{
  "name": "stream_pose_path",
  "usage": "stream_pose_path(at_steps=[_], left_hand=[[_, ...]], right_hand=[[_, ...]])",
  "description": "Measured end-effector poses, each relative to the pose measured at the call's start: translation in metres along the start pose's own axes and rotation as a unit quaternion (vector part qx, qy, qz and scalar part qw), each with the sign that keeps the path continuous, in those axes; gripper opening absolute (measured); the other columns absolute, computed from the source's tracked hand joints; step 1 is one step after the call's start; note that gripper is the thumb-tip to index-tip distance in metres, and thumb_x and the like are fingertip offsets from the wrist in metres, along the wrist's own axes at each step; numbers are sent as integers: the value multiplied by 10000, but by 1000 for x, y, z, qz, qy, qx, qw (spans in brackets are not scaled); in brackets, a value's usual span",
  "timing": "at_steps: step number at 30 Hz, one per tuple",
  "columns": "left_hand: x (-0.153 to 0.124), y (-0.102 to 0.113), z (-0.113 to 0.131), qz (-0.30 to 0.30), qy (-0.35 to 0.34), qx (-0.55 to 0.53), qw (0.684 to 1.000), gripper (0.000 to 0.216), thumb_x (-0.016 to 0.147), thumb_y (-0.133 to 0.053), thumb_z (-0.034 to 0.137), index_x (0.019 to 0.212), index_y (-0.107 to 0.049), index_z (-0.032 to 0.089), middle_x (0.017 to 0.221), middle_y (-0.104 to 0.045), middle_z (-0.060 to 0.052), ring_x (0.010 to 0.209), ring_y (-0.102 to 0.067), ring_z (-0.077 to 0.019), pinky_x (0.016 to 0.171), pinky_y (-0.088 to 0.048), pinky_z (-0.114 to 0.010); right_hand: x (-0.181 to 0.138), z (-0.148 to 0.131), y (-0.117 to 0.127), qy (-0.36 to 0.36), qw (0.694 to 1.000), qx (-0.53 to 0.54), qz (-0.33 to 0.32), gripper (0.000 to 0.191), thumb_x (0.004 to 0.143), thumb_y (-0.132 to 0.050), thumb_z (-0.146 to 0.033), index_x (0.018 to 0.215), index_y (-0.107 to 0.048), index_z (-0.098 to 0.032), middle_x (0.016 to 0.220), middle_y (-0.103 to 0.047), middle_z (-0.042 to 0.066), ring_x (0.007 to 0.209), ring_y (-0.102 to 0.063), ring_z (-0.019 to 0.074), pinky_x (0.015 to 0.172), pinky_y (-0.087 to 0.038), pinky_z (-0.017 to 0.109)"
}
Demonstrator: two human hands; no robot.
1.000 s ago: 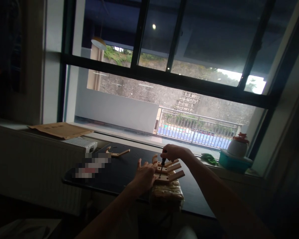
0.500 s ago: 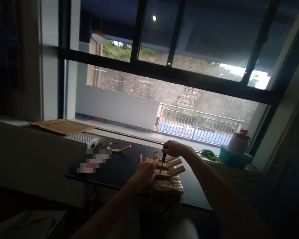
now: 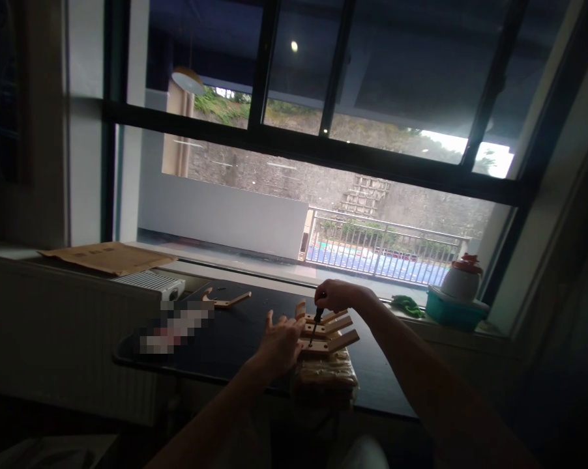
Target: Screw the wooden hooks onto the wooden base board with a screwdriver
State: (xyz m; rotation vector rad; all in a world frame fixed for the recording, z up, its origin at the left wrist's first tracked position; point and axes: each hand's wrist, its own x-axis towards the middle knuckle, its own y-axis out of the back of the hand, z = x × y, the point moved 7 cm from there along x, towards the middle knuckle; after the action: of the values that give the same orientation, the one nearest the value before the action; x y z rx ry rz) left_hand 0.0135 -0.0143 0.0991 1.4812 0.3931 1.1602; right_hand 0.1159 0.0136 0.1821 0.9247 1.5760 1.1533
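Note:
My right hand (image 3: 341,295) is closed around the dark handle of a screwdriver (image 3: 317,319). Its shaft slants down to a hole in the nearest wooden hook (image 3: 318,348). That hook lies with others in a row, angled arms pointing right, on a plastic-wrapped block (image 3: 327,374). At the left ends of the row, my left hand (image 3: 278,344) grips the nearest hook, some fingers bent over it and one digit raised. The fingertips are partly hidden. Farther left, a loose wooden hook (image 3: 233,301) lies on the black table (image 3: 225,348).
Small dark bits lie near the loose hook, with a blurred-out patch beside it. A brown paper envelope (image 3: 111,257) and a white slotted device (image 3: 152,284) sit at the left sill. On the right sill are a green cloth (image 3: 406,305) and a teal box (image 3: 453,308) under a jug (image 3: 463,280).
The whole view has shifted slightly, so things sit a little lower and further left. Both hands keep their places at the hook, and the screwdriver still stands in it.

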Motion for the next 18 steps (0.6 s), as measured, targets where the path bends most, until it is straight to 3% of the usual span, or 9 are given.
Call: stream_pose_path(at_steps=[8, 18], left_hand=[[0, 1, 1, 1, -4, 1, 1000, 417, 788, -466, 175, 1204, -497, 195, 1061, -657, -85, 1039, -541, -276, 1038, -172, -558], [0, 2, 0, 7, -6, 4, 1000, 416, 785, -472, 174, 1199, -497, 208, 1031, -660, -75, 1016, -551, -267, 1037, -177, -554]], right_hand=[[6, 5, -4, -28, 999, -14, 37, 296, 894, -515, -332, 1137, -547, -167, 1138, -565, 73, 945, -576, 196, 795, -492, 397], [0, 0, 1, -4, 1000, 15, -22, 293, 893, -520, -323, 1132, -545, -156, 1091, -583, 70, 890, -593, 177, 751, -509, 373]])
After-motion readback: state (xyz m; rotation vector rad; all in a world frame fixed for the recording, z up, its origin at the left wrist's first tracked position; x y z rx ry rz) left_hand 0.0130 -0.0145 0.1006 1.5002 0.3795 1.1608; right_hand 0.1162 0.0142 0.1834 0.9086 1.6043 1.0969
